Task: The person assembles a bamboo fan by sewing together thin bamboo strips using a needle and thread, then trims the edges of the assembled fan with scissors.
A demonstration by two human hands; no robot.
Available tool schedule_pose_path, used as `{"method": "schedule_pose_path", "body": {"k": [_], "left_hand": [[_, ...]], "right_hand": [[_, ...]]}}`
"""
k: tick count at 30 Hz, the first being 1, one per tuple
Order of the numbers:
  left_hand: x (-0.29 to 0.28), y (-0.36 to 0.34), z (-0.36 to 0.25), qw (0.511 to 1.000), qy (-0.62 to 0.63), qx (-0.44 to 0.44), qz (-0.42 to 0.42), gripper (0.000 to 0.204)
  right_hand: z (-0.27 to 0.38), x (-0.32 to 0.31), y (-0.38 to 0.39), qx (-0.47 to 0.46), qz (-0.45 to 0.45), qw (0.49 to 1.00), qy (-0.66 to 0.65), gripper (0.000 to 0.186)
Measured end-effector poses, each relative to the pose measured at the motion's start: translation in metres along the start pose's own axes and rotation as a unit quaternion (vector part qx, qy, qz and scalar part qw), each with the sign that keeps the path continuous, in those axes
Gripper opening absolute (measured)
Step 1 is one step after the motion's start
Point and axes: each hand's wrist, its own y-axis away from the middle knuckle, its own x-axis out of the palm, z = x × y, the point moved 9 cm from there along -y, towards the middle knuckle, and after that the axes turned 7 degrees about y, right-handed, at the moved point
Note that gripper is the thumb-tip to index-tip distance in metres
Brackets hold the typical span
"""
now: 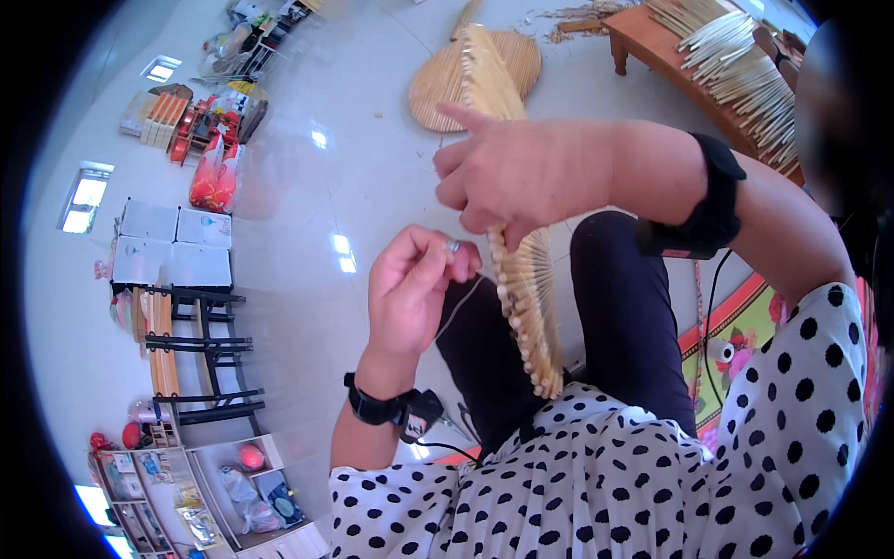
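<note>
Upright over my lap stands a pale piece of pleated straw or reed stalks [531, 317], its knobbly edge turned left. My right hand [531, 177] reaches across it and grips that edge, thumb below and one finger sticking out to the left. Close to the same edge, my left hand [410, 284] is closed in a pinch on a thin grey thread [453, 315], which hangs down in a loop. A small shiny metal piece [453, 247] shows at its fingers; whether a ring, a thimble or a needle I cannot tell.
A rounded woven straw panel [433, 88] lies on the shiny floor ahead. At far right, a low wooden table [652, 47] bears many loose stalks [736, 74]. Along the left are a red bag [216, 177], white boxes [172, 244], black-framed furniture [209, 349] and shelves [200, 480].
</note>
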Motion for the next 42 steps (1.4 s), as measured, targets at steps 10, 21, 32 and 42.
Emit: {"method": "schedule_pose_path", "body": {"k": [10,21,32,42], "left_hand": [[-0.017,-0.060,-0.006,0.992,-0.073,-0.093,-0.051,0.013],[-0.044,-0.092,-0.073,0.925,-0.349,0.098,-0.116,0.013],[-0.011,-0.107,-0.100,0.842,-0.485,0.216,-0.089,0.017],[0.006,-0.096,-0.073,0.822,-0.491,0.285,-0.039,0.020]], "right_hand": [[-0.031,-0.008,0.037,0.131,-0.006,0.991,-0.005,0.027],[-0.065,-0.001,0.018,0.415,0.055,0.902,0.109,0.031],[-0.062,-0.005,0.050,0.536,-0.112,0.837,-0.004,0.034],[-0.019,0.019,0.070,0.664,-0.141,0.733,-0.038,0.037]]}}
